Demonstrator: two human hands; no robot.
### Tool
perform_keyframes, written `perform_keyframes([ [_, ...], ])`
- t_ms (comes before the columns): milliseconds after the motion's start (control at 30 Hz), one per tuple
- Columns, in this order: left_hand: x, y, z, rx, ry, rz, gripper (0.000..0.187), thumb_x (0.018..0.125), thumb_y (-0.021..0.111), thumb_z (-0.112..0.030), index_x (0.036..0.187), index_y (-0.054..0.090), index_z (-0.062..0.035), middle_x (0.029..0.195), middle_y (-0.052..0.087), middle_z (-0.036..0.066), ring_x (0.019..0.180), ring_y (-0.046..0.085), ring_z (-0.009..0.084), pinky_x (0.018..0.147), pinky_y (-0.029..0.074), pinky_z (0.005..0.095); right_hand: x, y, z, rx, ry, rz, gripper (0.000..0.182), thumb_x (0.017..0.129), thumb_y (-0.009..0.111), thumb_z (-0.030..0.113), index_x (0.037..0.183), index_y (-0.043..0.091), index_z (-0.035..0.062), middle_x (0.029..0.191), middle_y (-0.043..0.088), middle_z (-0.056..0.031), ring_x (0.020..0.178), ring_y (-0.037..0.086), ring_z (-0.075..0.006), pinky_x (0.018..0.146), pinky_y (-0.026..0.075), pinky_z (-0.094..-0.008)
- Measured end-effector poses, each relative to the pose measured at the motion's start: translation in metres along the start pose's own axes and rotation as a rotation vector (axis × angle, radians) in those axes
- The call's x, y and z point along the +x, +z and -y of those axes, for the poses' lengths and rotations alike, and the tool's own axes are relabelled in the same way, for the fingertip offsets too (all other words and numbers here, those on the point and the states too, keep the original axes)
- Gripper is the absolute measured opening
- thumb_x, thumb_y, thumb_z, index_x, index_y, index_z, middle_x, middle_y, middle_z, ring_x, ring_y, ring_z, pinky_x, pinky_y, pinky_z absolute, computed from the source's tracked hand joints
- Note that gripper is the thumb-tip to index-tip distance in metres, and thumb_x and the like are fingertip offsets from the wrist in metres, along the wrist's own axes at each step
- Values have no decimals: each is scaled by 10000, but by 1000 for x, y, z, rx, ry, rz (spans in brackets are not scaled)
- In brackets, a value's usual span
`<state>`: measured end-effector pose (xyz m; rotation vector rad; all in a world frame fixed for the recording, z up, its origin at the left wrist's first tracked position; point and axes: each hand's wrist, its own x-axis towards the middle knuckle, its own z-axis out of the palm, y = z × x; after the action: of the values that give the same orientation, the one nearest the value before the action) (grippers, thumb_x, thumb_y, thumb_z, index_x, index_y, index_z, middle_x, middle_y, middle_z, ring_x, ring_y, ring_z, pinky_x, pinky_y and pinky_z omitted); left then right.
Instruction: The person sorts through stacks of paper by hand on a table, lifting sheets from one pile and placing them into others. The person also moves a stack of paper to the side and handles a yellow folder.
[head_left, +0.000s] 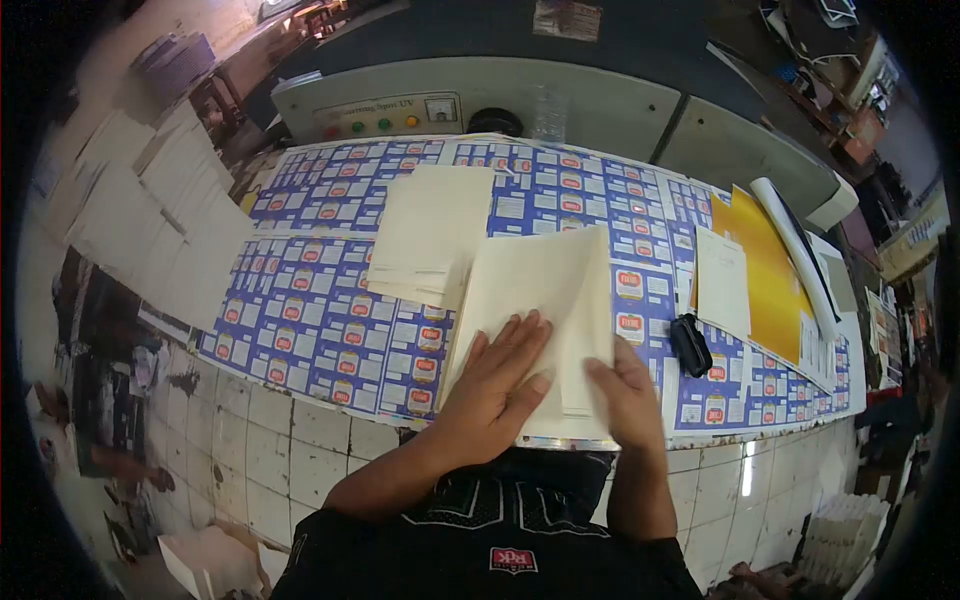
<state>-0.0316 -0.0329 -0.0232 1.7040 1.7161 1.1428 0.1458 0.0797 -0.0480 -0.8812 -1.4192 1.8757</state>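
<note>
My left hand (495, 380) lies flat, fingers spread, on a cream paper stack (530, 290) at the near edge of the table. My right hand (625, 395) grips the right side of the same stack, its thumb on top and its fingers under the lifted sheets. The top sheets are folded or bent upward toward the far side. A second cream paper stack (430, 235) lies just left and farther back, fanned slightly at its near edge.
The table (310, 320) is covered with blue and white printed label sheets. A black object (690, 345) lies right of my hands. A white sheet (722, 282), yellow sheets (770, 270) and a paper roll (800, 250) sit at right. A machine panel (385, 112) with coloured buttons stands behind.
</note>
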Motion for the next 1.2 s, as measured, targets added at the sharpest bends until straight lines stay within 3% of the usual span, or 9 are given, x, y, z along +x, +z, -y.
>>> perform_keyframes([
  [200,1,7,7,92,-3,39,619,999,467,-321,1510,261,-39,1560,257,207,1469,178,370,1163,51,550,14,28,4,98,87,18,386,987,486,90,1357,460,-18,1234,598,-112,1107,556,-140,940,445,-278],
  [300,0,11,4,-24,-15,48,669,998,436,-438,1482,294,2,1539,278,236,1448,216,400,1148,86,579,9,17,6,-31,125,17,395,975,511,83,1354,468,-21,1225,600,-118,1102,559,-147,931,449,-273],
  [367,4,11,0,149,61,-49,734,978,463,-484,1475,288,28,1536,275,247,1452,207,393,1149,95,575,8,-9,-7,-110,-106,6,425,949,549,69,1356,472,-26,1185,621,-107,1024,601,-151,888,478,-272],
  [533,0,28,1,473,64,102,809,951,474,-539,1459,287,63,1539,242,270,1456,199,377,1160,103,564,-29,-111,21,185,-321,-568,372,921,565,15,1287,500,-5,1144,631,-113,997,623,-178,904,508,-324],
  [633,0,39,6,599,78,261,791,954,442,-568,1435,336,51,1535,251,263,1458,191,369,1164,99,570,-52,-143,32,242,-508,-605,386,926,544,5,1305,478,-22,1197,600,-138,1017,615,-190,896,506,-317],
  [833,-3,46,15,701,62,223,629,1007,399,-453,1441,366,0,1555,258,200,1456,219,328,1171,143,533,-68,-140,35,154,-443,-563,374,937,491,-1,1309,458,-19,1216,587,-146,1051,600,-189,947,472,-319],
  [1033,0,29,19,226,-75,81,494,1022,442,-286,1421,418,4,1473,413,206,1404,339,349,1165,218,444,-54,-94,36,127,-339,-376,441,884,537,-22,1319,473,-50,1203,596,-128,1102,565,-182,993,414,-309],
  [1100,-7,18,13,-496,-199,-207,467,1002,464,-184,1428,418,2,1456,441,213,1398,365,332,1176,141,490,-43,-71,33,7,-214,-350,438,890,540,-17,1323,475,-44,1182,608,-116,1100,565,-174,986,421,-308],
  [1200,-6,-8,3,-282,-31,-135,544,996,491,-283,1470,373,-45,1518,367,184,1442,275,341,1168,94,523,-14,-28,10,44,-101,-153,409,919,557,19,1320,489,-23,1187,615,-109,1083,571,-160,951,440,-296],
])
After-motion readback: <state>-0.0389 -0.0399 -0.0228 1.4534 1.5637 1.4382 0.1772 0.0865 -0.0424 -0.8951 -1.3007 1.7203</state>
